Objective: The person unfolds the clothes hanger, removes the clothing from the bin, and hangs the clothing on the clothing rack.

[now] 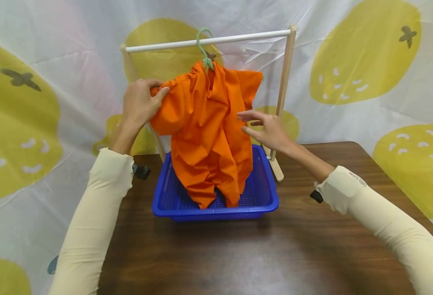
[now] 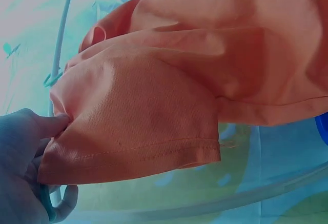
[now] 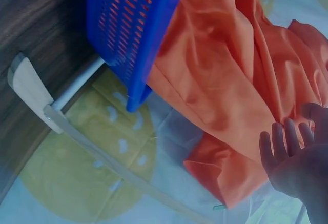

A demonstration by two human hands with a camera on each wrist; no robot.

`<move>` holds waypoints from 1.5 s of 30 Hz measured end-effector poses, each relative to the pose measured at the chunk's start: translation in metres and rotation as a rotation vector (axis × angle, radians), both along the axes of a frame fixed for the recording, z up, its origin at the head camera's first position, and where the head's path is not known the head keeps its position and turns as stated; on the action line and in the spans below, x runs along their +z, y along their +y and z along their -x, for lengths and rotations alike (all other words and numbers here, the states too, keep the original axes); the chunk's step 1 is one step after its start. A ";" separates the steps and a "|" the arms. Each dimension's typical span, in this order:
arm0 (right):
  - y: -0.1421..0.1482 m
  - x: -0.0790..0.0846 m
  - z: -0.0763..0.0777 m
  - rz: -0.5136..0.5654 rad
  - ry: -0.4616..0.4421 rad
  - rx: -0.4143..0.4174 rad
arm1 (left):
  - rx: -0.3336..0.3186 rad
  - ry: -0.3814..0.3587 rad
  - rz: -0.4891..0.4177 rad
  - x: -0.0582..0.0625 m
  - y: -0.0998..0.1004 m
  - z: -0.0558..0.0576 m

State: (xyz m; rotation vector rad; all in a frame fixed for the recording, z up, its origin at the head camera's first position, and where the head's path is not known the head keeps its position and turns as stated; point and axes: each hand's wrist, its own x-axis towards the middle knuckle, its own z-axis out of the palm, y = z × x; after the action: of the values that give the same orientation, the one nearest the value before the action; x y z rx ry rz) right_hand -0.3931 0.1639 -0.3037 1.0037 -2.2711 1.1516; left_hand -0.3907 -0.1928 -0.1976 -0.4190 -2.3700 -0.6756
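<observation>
An orange short-sleeved garment hangs from a green hanger, its lower end reaching down into a blue basket. My left hand pinches the sleeve at the shoulder between thumb and fingers. In the left wrist view a strip of the green hanger shows by those fingers, below the cloth. My right hand is at the garment's other side, fingers loosely spread, fingertips right at the cloth below the other sleeve. Most of the hanger is hidden inside the garment.
The hanger's hook is over the white rail of a small rack with wooden posts. A rack foot stands beside the basket on the brown table. A fruit-patterned curtain hangs behind.
</observation>
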 end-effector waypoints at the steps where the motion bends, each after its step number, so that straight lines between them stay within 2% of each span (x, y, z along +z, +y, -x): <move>1: 0.001 -0.002 0.000 -0.003 -0.007 0.006 | 0.005 0.001 0.011 -0.001 0.001 0.000; 5: 0.001 -0.006 0.001 -0.026 -0.023 0.010 | 0.013 -0.001 0.044 -0.004 0.005 0.001; 10: 0.000 -0.009 0.001 -0.050 -0.023 0.020 | -0.001 -0.023 0.039 -0.006 0.005 0.000; 16: -0.002 -0.015 0.002 -0.078 -0.020 0.051 | -0.031 -0.009 -0.030 -0.013 -0.004 -0.008; 20: -0.003 -0.020 0.001 -0.130 0.003 0.054 | -0.051 0.017 -0.095 -0.026 -0.019 -0.019; 23: -0.004 -0.026 0.000 -0.178 0.004 0.080 | -0.090 0.006 -0.139 -0.041 -0.032 -0.026; 26: -0.005 -0.034 -0.002 -0.242 -0.040 0.140 | -0.134 -0.012 -0.160 -0.059 -0.045 -0.031; 29: -0.005 -0.042 -0.005 -0.338 -0.120 0.220 | -0.167 -0.009 -0.116 -0.080 -0.057 -0.034; 32: -0.006 -0.050 -0.007 -0.471 -0.224 0.317 | -0.208 -0.047 -0.069 -0.103 -0.067 -0.036; 36: -0.012 -0.061 -0.010 -0.636 -0.316 0.441 | -0.235 -0.195 -0.006 -0.135 -0.080 -0.039; 38: -0.018 -0.066 -0.011 -0.685 -0.323 0.489 | -0.237 -0.276 0.052 -0.150 -0.085 -0.040; 41: -0.029 -0.072 -0.012 -0.729 -0.293 0.533 | -0.259 -0.381 0.125 -0.169 -0.091 -0.041; 45: -0.046 -0.080 -0.009 -0.829 -0.191 0.536 | -0.317 -0.476 0.178 -0.188 -0.094 -0.042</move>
State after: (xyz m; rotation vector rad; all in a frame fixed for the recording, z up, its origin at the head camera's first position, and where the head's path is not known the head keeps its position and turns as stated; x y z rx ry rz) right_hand -0.3838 0.1181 -0.3832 1.9646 -2.7869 0.4260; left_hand -0.3491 -0.2869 -0.3851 -0.7977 -2.8602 -0.7757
